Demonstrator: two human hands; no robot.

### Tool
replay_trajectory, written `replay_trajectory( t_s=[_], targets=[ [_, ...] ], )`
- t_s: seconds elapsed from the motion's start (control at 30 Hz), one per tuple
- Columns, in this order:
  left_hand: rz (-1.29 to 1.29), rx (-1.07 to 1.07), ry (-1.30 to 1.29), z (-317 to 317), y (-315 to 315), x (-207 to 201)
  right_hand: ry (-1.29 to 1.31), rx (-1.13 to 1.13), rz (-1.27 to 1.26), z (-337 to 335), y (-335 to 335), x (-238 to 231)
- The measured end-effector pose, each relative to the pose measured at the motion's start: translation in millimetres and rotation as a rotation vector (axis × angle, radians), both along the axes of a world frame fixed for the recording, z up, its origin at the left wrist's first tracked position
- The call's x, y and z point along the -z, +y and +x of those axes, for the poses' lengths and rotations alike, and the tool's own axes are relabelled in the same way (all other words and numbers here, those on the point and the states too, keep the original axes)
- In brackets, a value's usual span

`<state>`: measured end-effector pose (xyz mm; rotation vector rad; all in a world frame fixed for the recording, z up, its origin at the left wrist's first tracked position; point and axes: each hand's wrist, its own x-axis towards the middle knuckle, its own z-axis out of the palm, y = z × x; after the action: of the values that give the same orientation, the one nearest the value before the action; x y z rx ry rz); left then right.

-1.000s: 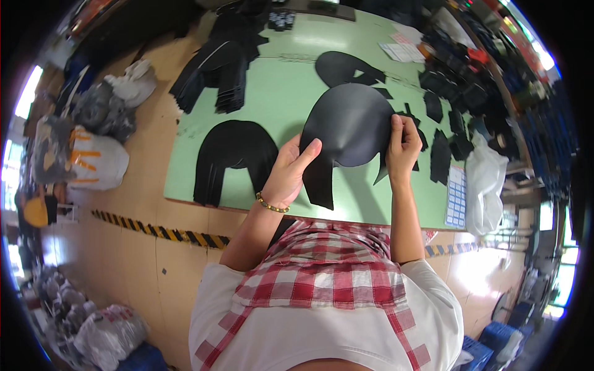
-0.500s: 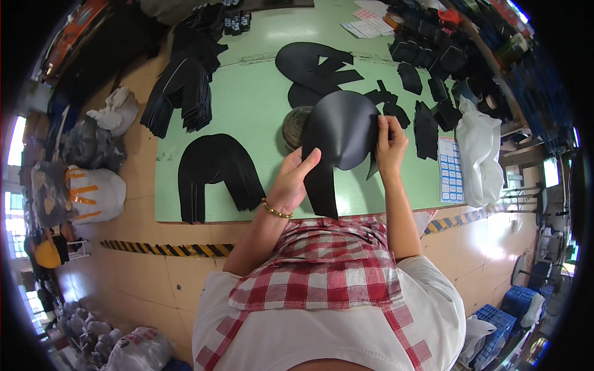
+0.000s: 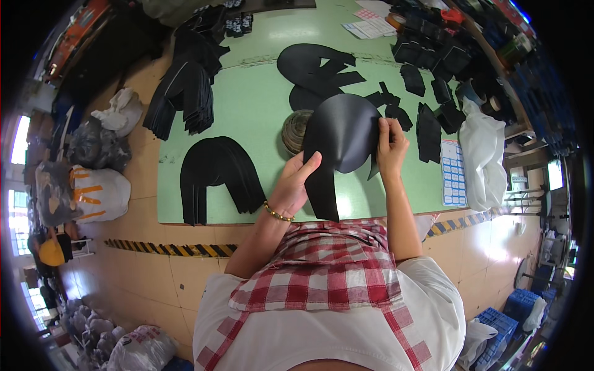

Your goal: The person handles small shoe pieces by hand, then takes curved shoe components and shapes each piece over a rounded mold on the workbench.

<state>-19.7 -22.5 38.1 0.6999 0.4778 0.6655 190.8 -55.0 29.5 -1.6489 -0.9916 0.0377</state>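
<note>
Between my hands I hold up a curved black leather-like piece above the green table. My left hand grips its left leg, thumb lying on top and fingers behind. At the piece's right edge, my right hand pinches it between thumb and fingers. Partly covered by the piece is a round ringed disc. To the left lies a stack of U-shaped black pieces. Beyond the held piece, more curved black pieces overlap one another.
A taller stack of black pieces stands at the back left. Small black cut pieces, a blue-and-white printed sheet and a white plastic bag line the right side. Bags sit left of the table.
My hands and the black piece keep nearly the same pose. The whole view has shifted slightly.
</note>
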Motion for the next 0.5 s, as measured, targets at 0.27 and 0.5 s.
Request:
replay_trajectory(
  t_s=[0.27,0.5],
  targets=[
    [-0.038,-0.004,-0.045,-3,1,1,-0.036,-0.002,0.005,-3,2,-3],
    [0.154,-0.095,0.038,-3,1,-12,0.02,-0.041,0.031,-4,6,6]
  ],
)
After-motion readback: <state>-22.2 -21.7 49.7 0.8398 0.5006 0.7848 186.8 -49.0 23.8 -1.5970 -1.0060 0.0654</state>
